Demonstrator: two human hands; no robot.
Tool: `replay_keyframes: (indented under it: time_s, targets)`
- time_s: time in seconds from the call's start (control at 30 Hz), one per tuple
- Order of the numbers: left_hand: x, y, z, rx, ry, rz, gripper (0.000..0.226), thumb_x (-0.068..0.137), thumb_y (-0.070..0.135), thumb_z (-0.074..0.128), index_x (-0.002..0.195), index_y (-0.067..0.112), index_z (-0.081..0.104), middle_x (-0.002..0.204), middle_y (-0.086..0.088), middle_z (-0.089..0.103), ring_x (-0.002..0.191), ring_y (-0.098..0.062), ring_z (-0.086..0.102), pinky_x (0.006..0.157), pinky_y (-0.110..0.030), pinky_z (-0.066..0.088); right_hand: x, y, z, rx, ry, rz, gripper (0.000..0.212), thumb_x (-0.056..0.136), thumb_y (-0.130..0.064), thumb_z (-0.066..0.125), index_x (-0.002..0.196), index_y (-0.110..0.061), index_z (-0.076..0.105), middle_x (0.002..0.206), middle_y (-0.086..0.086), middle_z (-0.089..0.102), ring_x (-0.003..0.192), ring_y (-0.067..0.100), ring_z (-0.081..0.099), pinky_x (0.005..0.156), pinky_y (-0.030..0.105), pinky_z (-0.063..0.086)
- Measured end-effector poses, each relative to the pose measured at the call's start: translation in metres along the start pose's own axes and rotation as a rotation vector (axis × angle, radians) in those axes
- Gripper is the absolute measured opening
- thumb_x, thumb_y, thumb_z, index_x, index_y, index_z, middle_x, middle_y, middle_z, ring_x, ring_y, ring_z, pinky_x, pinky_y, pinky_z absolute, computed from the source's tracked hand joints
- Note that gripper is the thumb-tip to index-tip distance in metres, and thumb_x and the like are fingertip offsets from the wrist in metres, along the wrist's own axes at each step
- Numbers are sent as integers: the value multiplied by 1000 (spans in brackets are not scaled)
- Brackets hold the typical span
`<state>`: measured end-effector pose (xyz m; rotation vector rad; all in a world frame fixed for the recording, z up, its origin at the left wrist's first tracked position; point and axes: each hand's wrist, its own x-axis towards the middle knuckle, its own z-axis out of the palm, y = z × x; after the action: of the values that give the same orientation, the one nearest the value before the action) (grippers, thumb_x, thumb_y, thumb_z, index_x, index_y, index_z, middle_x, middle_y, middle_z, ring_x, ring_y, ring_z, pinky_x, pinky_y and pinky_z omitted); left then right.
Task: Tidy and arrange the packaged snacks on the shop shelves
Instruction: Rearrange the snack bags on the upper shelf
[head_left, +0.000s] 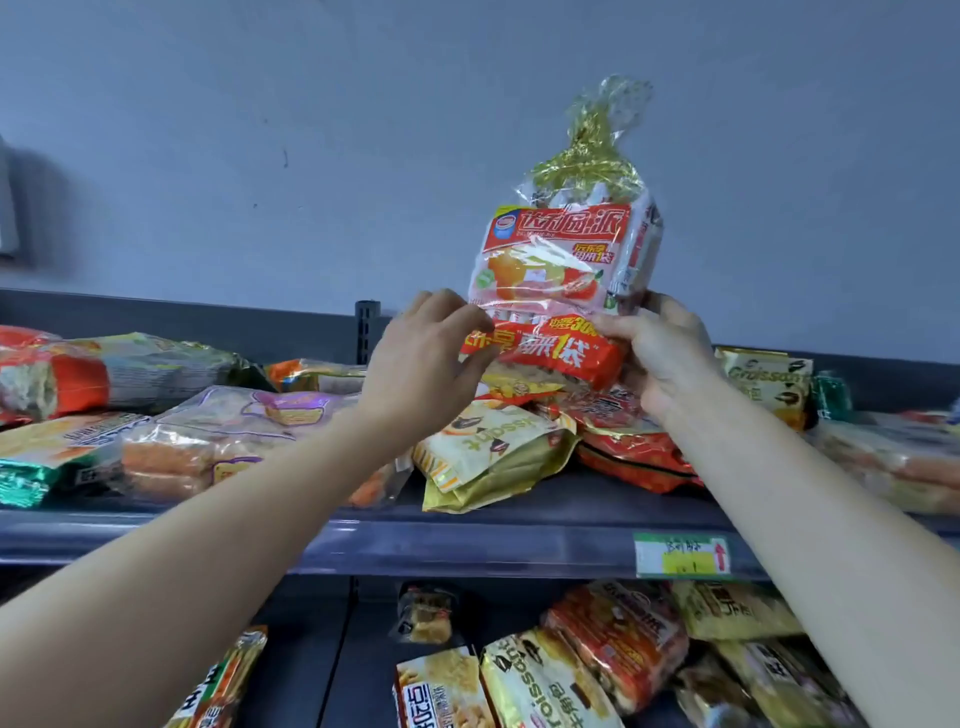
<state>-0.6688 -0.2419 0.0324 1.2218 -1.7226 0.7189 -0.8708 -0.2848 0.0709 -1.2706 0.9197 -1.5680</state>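
Note:
A tall clear bag of red-and-white snack pies (563, 249), tied with a gold twist at the top, stands upright on a pile of packets on the upper shelf (467, 545). My left hand (431, 358) pinches its lower left edge and my right hand (662, 348) grips its lower right corner. A red banner on the bag runs between the two hands. Under it lie a gold croissant packet (493, 457) and a red packet (634, 457).
Several bread and cake packets (208, 436) lie flat at the shelf's left, and a croissant packet (769, 379) stands at the right. A green price tag (680, 556) sits on the shelf edge. The lower shelf holds more snack packets (613, 654). A grey wall is behind.

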Motion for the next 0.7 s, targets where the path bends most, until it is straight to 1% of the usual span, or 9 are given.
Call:
replay_keyframes:
  time_s: [0.07,0.13,0.23,0.3,0.37,0.47,0.53,0.6,0.7]
  targets:
    - [5,21,19,-3,-89,15,25,92,36,60,103,16,69,102,-4,64,100,-25,53,83,-39,44,5,-3,-25,-32,59,-32,50,77,-4,76,121,-21,59,105,3,70,85,21,71,67,36,59]
    - [9,44,40,-2,-244,40,28,91,42,58,103,20,70,106,0,64,105,-22,50,87,-38,44,10,-6,-50,-50,105,-58,47,79,-5,75,119,-22,57,103,2,68,83,19,69,61,29,55]
    - [13,78,77,25,-481,101,35,88,45,61,116,26,66,125,3,59,119,-19,45,98,-34,40,17,-11,-87,-65,145,-77,43,81,-5,74,114,-24,56,102,-1,66,87,20,68,66,32,56]
    - [17,100,103,65,-590,163,49,85,47,64,130,29,57,135,2,53,130,-21,38,105,-37,36,24,-13,-110,-75,143,-74,44,82,-5,73,117,-24,55,102,-1,66,86,18,68,64,32,56]
    - [22,120,124,114,-681,217,65,83,49,66,142,31,44,143,-1,44,136,-23,32,109,-40,33,32,-13,-131,-80,127,-66,43,82,-5,73,117,-24,54,104,1,66,86,18,68,64,32,56]
    - [29,148,149,138,-798,280,72,83,44,68,146,33,36,150,-4,34,138,-25,29,108,-41,33,44,-12,-159,-74,101,-48,43,83,-7,73,116,-25,54,106,2,66,88,20,68,66,33,56]
    - [31,161,162,216,-806,334,63,85,45,65,143,32,42,148,-2,39,136,-24,32,107,-42,34,52,-9,-175,-87,76,-35,44,83,-9,73,119,-25,54,107,2,66,89,20,68,66,33,57]
    - [31,168,174,300,-732,371,47,89,43,61,133,30,54,138,1,49,130,-23,38,103,-39,33,59,-6,-189,-89,46,-25,43,83,-9,73,117,-26,54,108,3,66,89,20,68,67,34,57]
    - [29,174,188,363,-607,348,29,92,29,56,118,25,66,125,2,57,122,-23,43,95,-34,34,69,-4,-205,-89,7,-16,42,83,-10,73,116,-26,54,109,3,66,87,18,68,63,31,55]
